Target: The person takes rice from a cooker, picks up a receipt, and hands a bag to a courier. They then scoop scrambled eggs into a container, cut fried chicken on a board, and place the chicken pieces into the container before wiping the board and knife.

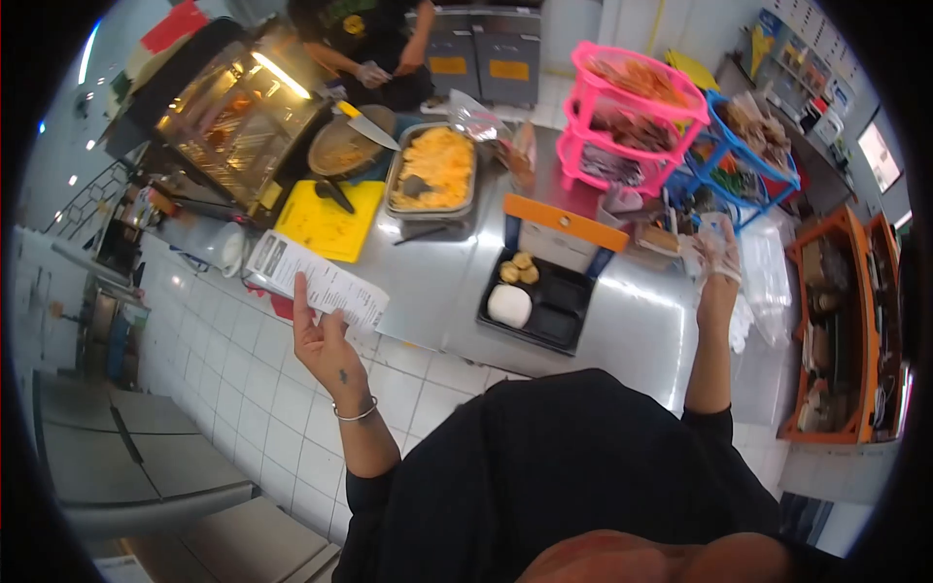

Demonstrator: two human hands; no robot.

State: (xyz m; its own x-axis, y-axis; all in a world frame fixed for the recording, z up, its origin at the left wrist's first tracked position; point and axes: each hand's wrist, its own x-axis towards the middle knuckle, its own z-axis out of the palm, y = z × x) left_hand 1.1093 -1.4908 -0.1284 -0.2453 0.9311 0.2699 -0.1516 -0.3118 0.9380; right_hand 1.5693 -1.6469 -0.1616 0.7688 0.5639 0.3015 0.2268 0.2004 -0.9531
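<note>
A long printed paper slip (335, 290) is pinched in my left hand (326, 340), which is bare and wears a bracelet at the wrist. My right hand (717, 251), in a clear plastic glove, is raised at the right side of the steel counter (428, 325), near some small packets; whether its fingers grip anything is hard to make out. Between my hands lies an open black meal box (559, 321) with an orange-edged lid (564, 222). White rice (509, 305) and several round yellowish pieces (520, 267) sit in its left compartments.
A metal tray (473, 185) of orange-yellow food, a yellow board (335, 233) and a knife (369, 126) stand back left, beside a lit display cabinet (228, 117). Pink stacked baskets (569, 146) and blue baskets (724, 131) stand back right. Across the counter is a person (369, 34).
</note>
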